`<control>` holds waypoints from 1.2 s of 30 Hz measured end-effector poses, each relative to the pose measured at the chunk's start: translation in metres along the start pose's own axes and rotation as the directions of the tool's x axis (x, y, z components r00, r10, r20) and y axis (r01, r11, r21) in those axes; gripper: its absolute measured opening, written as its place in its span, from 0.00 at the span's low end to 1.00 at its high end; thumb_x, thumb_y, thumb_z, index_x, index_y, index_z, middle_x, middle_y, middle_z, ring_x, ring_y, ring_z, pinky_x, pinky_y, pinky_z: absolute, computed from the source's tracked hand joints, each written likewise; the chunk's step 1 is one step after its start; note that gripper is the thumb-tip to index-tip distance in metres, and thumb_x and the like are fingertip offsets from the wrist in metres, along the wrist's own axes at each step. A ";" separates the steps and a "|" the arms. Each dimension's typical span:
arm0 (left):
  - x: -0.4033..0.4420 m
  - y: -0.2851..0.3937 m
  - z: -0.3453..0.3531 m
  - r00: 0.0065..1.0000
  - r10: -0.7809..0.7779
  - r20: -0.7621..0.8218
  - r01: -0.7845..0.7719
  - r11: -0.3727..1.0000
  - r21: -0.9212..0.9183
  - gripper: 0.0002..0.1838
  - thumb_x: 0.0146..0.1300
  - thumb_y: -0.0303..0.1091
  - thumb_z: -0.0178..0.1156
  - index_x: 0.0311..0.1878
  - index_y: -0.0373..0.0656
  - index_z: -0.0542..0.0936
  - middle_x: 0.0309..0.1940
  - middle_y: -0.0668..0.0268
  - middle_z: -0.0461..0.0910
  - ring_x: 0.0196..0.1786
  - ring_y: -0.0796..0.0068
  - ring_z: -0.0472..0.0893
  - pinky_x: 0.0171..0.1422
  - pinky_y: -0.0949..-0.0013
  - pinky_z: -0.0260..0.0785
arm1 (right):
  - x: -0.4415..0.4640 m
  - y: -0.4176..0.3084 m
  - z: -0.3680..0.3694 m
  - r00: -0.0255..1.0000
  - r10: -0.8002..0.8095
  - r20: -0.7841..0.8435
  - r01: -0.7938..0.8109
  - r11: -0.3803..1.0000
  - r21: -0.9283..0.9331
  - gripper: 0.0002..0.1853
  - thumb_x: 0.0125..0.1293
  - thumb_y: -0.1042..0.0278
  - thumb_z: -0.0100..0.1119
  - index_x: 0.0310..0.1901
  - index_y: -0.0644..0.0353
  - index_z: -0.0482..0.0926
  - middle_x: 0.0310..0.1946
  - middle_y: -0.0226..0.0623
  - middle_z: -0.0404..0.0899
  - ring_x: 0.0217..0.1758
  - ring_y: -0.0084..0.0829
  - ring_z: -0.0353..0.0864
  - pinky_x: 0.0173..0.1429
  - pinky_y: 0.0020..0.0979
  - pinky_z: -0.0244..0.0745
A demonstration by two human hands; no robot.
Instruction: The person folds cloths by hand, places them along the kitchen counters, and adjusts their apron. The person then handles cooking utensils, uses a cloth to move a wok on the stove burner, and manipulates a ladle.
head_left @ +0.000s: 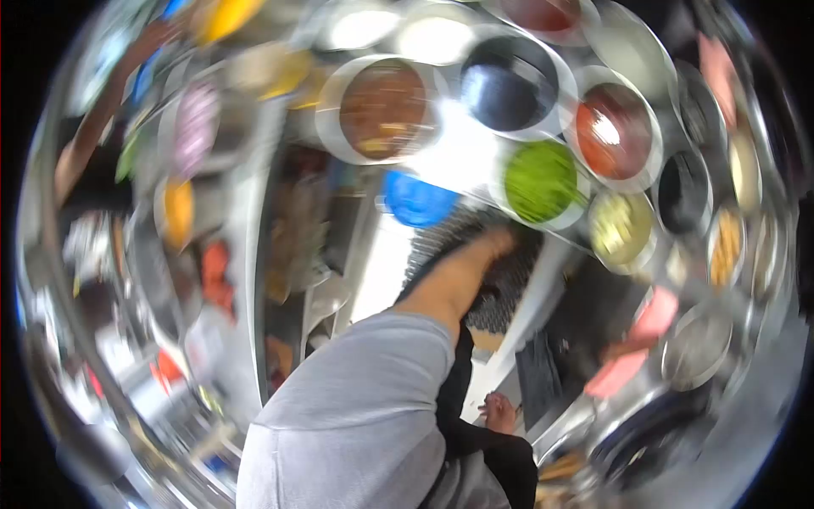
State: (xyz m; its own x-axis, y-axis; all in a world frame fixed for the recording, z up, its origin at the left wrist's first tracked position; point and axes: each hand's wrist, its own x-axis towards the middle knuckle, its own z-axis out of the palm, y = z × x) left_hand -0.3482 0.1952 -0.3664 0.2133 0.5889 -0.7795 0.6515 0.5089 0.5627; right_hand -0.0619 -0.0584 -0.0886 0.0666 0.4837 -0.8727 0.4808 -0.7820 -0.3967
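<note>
My left arm, in a grey sleeve, reaches up through the middle of the view. My left hand (504, 242) is in shadow and smeared by motion, so its fingers cannot be made out. It is just below a white bowl of finely chopped greens (541, 182); whether it touches the bowl is unclear. A blue round container (417, 199) sits to its left. Lower down, my right hand (498, 412) shows beside black cloth, its fingers loosely bent and slightly apart, with nothing visible in them.
Bowls of sauces crowd the top, among them a brown one (383, 110), a dark one (510, 83) and a red one (614, 131). Pale chopped pieces (621, 227) fill another bowl. A pink cloth-like strip (632, 343) lies right. Another person's arm (93, 136) enters upper left.
</note>
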 end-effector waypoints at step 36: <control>-0.800 -0.276 0.026 -0.119 -0.993 0.006 -0.990 0.119 0.079 0.03 0.56 0.23 0.58 0.33 0.34 0.76 0.29 0.62 0.75 0.29 0.66 0.80 0.29 0.61 0.81 | 0.011 -0.343 0.233 0.416 -0.332 0.847 0.863 -0.150 -0.483 0.13 0.61 0.58 0.65 0.37 0.60 0.85 0.34 0.51 0.84 0.42 0.53 0.84 0.47 0.46 0.76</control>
State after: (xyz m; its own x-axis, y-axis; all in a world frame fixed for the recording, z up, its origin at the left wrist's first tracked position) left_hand -0.6799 -0.4327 0.0943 -0.6679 -0.5792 -0.4674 -0.0757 -0.5719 0.8168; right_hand -0.4298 0.1238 -0.0284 -0.8719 0.1279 -0.4726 0.4075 0.7248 -0.5556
